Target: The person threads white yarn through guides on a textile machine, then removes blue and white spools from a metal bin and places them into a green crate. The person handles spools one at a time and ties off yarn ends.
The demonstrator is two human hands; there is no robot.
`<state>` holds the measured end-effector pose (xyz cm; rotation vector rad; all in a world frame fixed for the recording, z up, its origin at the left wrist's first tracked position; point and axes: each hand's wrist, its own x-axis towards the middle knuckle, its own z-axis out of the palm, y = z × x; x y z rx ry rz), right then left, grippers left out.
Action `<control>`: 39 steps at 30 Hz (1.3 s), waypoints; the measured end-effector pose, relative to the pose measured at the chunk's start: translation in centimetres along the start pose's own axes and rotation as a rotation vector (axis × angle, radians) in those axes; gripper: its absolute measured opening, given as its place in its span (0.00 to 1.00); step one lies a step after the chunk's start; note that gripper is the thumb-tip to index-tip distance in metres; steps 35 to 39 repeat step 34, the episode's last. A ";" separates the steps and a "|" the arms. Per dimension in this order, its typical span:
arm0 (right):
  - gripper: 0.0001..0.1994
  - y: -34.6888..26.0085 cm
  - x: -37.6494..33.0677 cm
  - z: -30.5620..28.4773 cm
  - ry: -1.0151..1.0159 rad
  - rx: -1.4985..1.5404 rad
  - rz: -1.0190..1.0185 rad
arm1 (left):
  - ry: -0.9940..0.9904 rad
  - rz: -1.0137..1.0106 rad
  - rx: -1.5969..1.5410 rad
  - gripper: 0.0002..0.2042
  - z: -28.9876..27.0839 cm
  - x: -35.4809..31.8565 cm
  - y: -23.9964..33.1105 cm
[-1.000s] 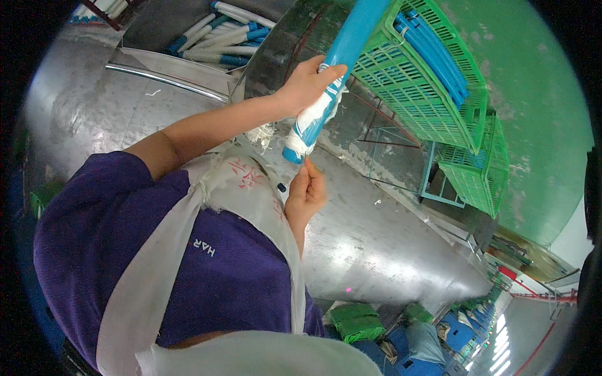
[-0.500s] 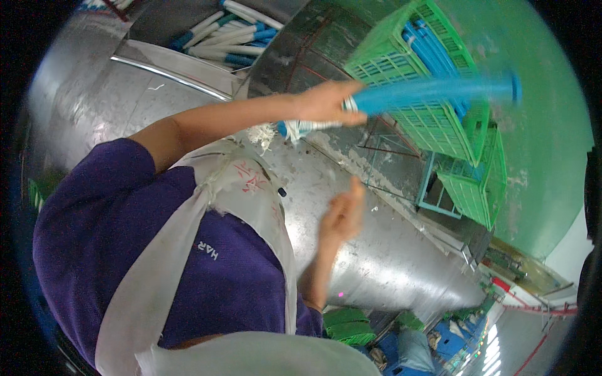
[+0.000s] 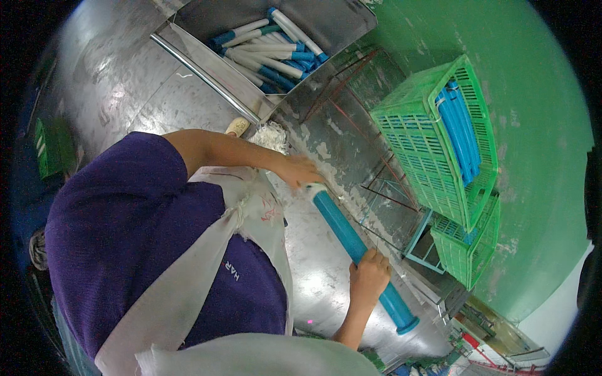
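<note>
A long blue bobbin (image 3: 342, 222) slants across in front of me, its flanged end low at the right. My right hand (image 3: 370, 276) is closed around its lower half. White yarn (image 3: 313, 187) shows at the bobbin's upper end. My left hand (image 3: 300, 170) is right at that yarn end; its fingers are smeared by motion, so its grip is unclear. Just beyond my left forearm lies a tangled heap of white yarn (image 3: 271, 135).
A metal bin (image 3: 342, 28) at the top holds several blue-and-white bobbins. A metal bar (image 3: 204, 76) runs along its near side. On the right, a green crate (image 3: 420, 147) holds blue bobbins; another green crate (image 3: 461, 247) sits nearer, beside a blue metal frame (image 3: 417, 241).
The bobbin swung from pointing right to slanting down toward the lower right. My right hand, free before, has taken hold of it. My left hand moved to its yarn end. The view shifted.
</note>
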<state>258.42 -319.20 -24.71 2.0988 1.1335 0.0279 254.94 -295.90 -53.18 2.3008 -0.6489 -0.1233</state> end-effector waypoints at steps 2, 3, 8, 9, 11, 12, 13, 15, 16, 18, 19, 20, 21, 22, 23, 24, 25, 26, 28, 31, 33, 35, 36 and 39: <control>0.19 0.9 -1.0 0.8 -0.045 0.027 0.099 | -0.157 -0.294 0.177 0.40 1.6 -0.9 -1.9; 0.20 0.5 -1.4 1.2 -0.055 0.040 0.167 | 0.014 -0.300 -0.289 0.41 1.8 -1.1 -2.3; 0.23 -4.1 0.5 4.2 0.195 0.303 0.318 | 0.793 -0.303 -1.805 0.38 -3.2 4.6 2.1; 0.22 -5.8 1.8 4.8 0.259 0.438 0.329 | 1.004 -0.432 -2.033 0.37 -5.9 6.1 3.1; 0.22 -8.8 3.2 4.5 -0.432 1.512 0.412 | 0.989 -0.403 -1.982 0.37 -11.0 4.6 3.4; 0.22 -10.0 3.4 4.2 -0.517 2.023 0.295 | 1.020 -0.292 -1.940 0.37 -13.1 3.9 3.6; 0.22 -11.2 3.5 3.8 -0.659 2.508 0.183 | 1.011 -0.337 -1.949 0.37 -14.7 3.2 3.7; 0.22 -11.2 5.1 3.2 -0.715 2.686 0.132 | 1.038 -0.257 -1.942 0.36 -16.8 2.0 3.3; 0.22 -10.5 6.7 3.0 -0.621 2.384 0.207 | 1.079 -0.205 -1.948 0.33 -17.5 1.2 2.5; 0.23 -10.0 9.4 2.8 -0.374 1.679 0.327 | 1.250 -0.226 -1.801 0.33 -18.3 0.0 1.0; 0.23 -10.2 10.1 2.4 -0.468 1.789 0.321 | 1.299 -0.306 -1.751 0.32 -18.7 -0.6 0.0; 0.23 -10.5 10.9 1.9 -0.566 1.919 0.302 | 1.268 -0.322 -1.786 0.29 -19.2 -1.6 -1.1; 0.22 -11.1 11.9 1.4 -0.690 1.998 0.352 | 1.249 -0.293 -1.778 0.28 -19.8 -2.3 -2.2; 0.23 -12.1 12.3 0.8 -0.839 2.500 0.103 | 1.211 -0.304 -1.776 0.27 -20.4 -3.0 -3.2; 0.22 -11.9 13.3 0.4 -0.835 2.471 0.073 | 1.175 -0.282 -1.772 0.26 -20.7 -3.5 -4.1; 0.22 -11.4 14.7 -0.1 -0.749 2.211 0.171 | 1.266 -0.191 -1.867 0.25 -21.4 -3.9 -5.0; 0.21 -10.9 16.3 -0.4 -0.674 1.960 0.253 | 1.321 -0.246 -1.797 0.24 -21.8 -4.3 -6.0; 0.22 -10.5 18.0 -0.6 -0.497 1.545 0.186 | 1.369 -0.282 -1.725 0.23 -22.2 -4.5 -6.9; 0.23 -10.9 19.9 -1.5 -0.600 1.504 0.213 | 1.405 -0.372 -1.674 0.17 -22.9 -5.4 -8.9; 0.25 -13.8 20.3 -3.0 -1.024 2.629 0.055 | 1.207 -0.471 -1.664 0.14 -24.0 -6.8 -12.0; 0.23 -13.7 21.7 -4.0 -0.900 2.322 0.185 | 1.264 -0.377 -1.697 0.12 -24.2 -7.2 -13.8; 0.23 -14.0 22.6 -4.3 -0.910 2.313 0.203 | 1.311 -0.317 -1.729 0.12 -24.4 -7.3 -14.8; 0.23 -14.0 22.6 -4.3 -0.910 2.313 0.203 | 1.311 -0.317 -1.729 0.12 -24.4 -7.3 -14.8; 0.23 -14.0 22.6 -4.3 -0.910 2.313 0.203 | 1.311 -0.317 -1.729 0.12 -24.4 -7.3 -14.8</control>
